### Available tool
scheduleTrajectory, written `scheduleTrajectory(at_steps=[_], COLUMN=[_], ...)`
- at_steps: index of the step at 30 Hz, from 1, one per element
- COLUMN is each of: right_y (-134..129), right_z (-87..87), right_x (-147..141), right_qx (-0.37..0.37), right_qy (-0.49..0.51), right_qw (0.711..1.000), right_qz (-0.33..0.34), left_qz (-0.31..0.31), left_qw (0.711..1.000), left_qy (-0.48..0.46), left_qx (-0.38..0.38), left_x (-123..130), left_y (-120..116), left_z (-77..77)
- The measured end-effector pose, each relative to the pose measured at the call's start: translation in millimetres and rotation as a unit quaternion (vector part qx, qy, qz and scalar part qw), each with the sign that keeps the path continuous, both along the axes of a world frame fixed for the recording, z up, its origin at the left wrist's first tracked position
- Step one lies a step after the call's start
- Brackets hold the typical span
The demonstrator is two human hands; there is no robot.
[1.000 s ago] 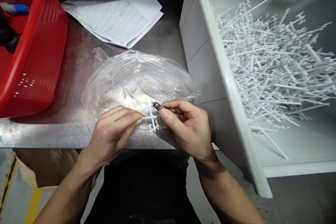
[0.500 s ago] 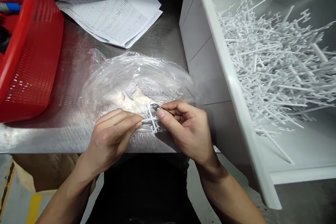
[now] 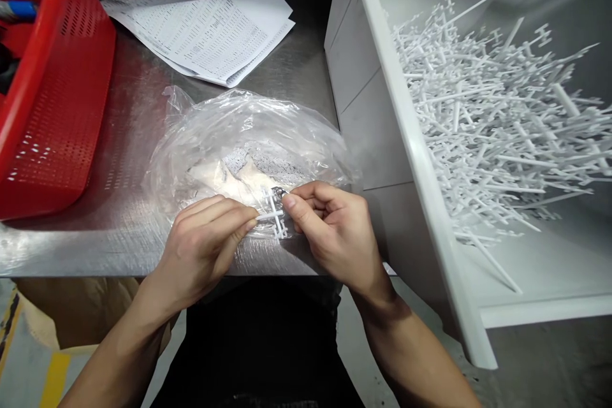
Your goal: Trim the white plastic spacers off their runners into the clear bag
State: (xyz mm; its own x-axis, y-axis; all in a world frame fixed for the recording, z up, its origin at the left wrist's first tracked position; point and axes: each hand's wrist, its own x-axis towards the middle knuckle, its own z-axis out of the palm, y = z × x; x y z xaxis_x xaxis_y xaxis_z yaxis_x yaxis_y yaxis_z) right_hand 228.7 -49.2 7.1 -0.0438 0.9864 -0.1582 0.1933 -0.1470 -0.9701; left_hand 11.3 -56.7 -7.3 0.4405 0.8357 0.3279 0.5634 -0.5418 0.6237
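Observation:
Between finger and thumb, my left hand [image 3: 208,236] pinches the stem of a small white plastic sprue [image 3: 273,213], which branches out to the right of the fingertips. My right hand [image 3: 335,226] is closed on a small dark metal tool [image 3: 278,192], perhaps nippers; most of it is hidden by the fingers. The tool's tip is at the sprue's upper end, and I cannot tell whether it touches. Beneath both hands lies a clear plastic bag [image 3: 296,121] with pale pieces [image 3: 215,177] in it.
A red perforated basket [image 3: 62,102] stands at the left. Folded printed sheets [image 3: 205,32] lie at the back of the metal table [image 3: 138,76]. On the right, a tilted white bin [image 3: 396,95] holds a heap of white sprues [image 3: 502,121]. Below left is a brown paper bag [image 3: 81,312].
The tool's tip has shifted slightly at the sprue's upper end, and my right hand has moved a little left. The view has shifted slightly. Both grips stay the same.

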Motion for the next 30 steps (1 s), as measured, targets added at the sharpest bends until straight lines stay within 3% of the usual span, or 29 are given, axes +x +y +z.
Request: scheduleTrajectory(at_steps=[15,30], right_y=[-4.8,-6.0], right_z=[0.8,-2.7], right_x=[-0.8,0.2], right_qx=[0.002,0.006], right_qy=[0.089,0.096], right_qw=[0.996,0.995], right_qz=[0.007,0.01], left_qz=[-0.009,-0.011], left_qw=[1.0,1.0], left_qy=[0.004,0.013], left_qx=[0.011,0.023], left_x=[0.1,-0.3], left_y=[-1.0,-1.2], left_z=[-2.5,-3.0])
